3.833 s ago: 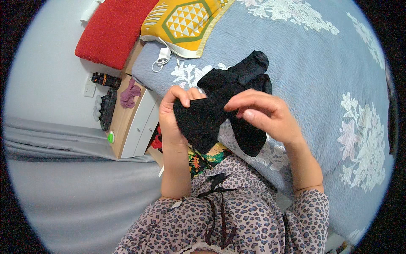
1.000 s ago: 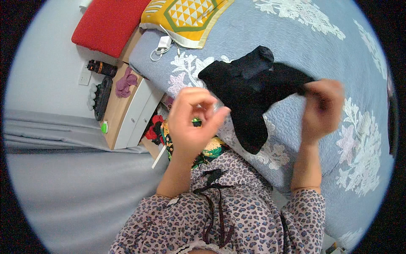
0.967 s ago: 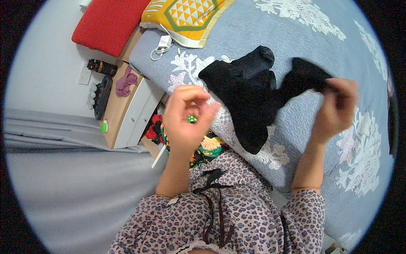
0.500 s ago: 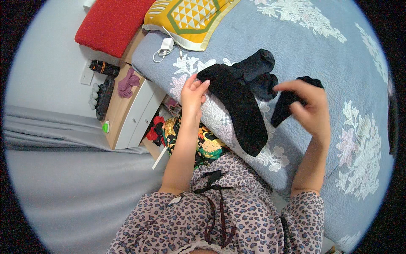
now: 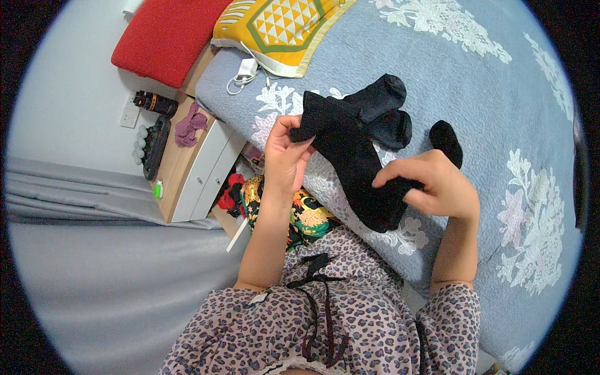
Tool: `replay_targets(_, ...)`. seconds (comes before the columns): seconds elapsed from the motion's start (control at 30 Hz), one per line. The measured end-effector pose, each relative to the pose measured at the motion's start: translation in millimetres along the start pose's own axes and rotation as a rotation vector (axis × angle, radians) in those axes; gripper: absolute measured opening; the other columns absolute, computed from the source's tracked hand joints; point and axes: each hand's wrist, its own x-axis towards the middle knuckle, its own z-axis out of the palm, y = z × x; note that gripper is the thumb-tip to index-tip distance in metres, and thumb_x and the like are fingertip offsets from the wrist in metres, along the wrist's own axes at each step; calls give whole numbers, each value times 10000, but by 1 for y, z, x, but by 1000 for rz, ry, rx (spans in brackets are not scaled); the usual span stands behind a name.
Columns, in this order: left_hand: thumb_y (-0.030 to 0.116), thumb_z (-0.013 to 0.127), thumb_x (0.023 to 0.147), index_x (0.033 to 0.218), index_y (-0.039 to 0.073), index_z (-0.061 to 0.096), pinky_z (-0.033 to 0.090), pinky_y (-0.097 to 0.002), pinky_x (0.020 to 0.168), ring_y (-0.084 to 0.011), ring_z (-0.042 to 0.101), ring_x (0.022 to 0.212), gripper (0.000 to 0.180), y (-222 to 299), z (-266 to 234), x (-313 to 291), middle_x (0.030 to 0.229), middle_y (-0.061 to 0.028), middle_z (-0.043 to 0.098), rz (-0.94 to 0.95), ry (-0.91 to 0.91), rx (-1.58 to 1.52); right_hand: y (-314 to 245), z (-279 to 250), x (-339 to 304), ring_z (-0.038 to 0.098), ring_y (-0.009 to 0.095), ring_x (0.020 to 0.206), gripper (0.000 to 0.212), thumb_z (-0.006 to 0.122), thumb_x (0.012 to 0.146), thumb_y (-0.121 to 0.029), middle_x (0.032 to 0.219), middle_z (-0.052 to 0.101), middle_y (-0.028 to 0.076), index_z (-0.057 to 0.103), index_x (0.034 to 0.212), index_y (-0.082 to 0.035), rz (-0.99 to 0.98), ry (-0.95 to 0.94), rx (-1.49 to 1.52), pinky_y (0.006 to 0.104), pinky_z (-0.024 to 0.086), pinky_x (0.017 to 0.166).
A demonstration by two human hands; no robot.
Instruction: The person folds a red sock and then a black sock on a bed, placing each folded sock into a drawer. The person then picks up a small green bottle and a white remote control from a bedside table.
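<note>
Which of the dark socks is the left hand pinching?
The long black sock, its top end in the left hand; that hand touches neither the dark grey socks nor the other black sock, partly behind the right hand.

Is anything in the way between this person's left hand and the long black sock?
Nothing visible: the left hand grips the upper end of the long black sock. The other dark socks lie beyond it, not between.
</note>
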Motion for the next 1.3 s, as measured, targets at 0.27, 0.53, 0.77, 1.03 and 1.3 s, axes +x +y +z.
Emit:
replay_targets(0.27, 54, 528, 895, 1191, 62, 455, 482, -341, 897, -201, 567, 1033, 306, 3, 31, -9, 1138, -106, 563, -211, 75, -211, -3, 36, 19, 454, 251, 1167, 649, 512, 773, -36, 1271, 450, 166, 247, 1365, -27, -5, 168, 1113, 365, 369, 972)
replay_targets(0.53, 121, 455, 949, 1277, 72, 386, 464, -341, 927, -202, 530, 1101, 338, -8, 31, -14, 1227, -93, 500, -42, 45, 13, 7, 45, 32, 415, 295, 1244, 751, 519, 743, -24, 1361, 387, 201, 201, 1423, -40, -44, 324, 1205, 396, 373, 1004)
replay_targets(0.77, 41, 505, 909, 1220, 58, 404, 462, -339, 920, -191, 550, 1060, 328, -3, 39, -20, 1161, -96, 544, -7, 20, 53, 21, 52, 33, 510, 98, 793, 452, 701, 737, -77, 963, 536, 43, 504, 1143, -43, 109, 582, 326, 236, 466, 692)
replay_targets(1.03, -70, 631, 776, 1043, 52, 438, 428, -287, 907, -156, 546, 1016, 351, 6, 58, -21, 1084, -99, 580, -35, 9, 209, 29, 59, 30, 541, 110, 883, 294, 696, 734, -58, 961, 545, 20, 521, 971, -47, 99, 688, 567, 241, 431, 821)
replay_targets(1.3, -68, 637, 766, 972, -19, 588, 423, -300, 920, -180, 546, 1033, 217, 4, 49, -21, 1122, -135, 570, 136, -105, 226, 22, 54, 35, 490, 128, 1034, 155, 606, 764, -26, 1114, 521, 87, 476, 846, -48, -10, 626, 752, 278, 402, 898)
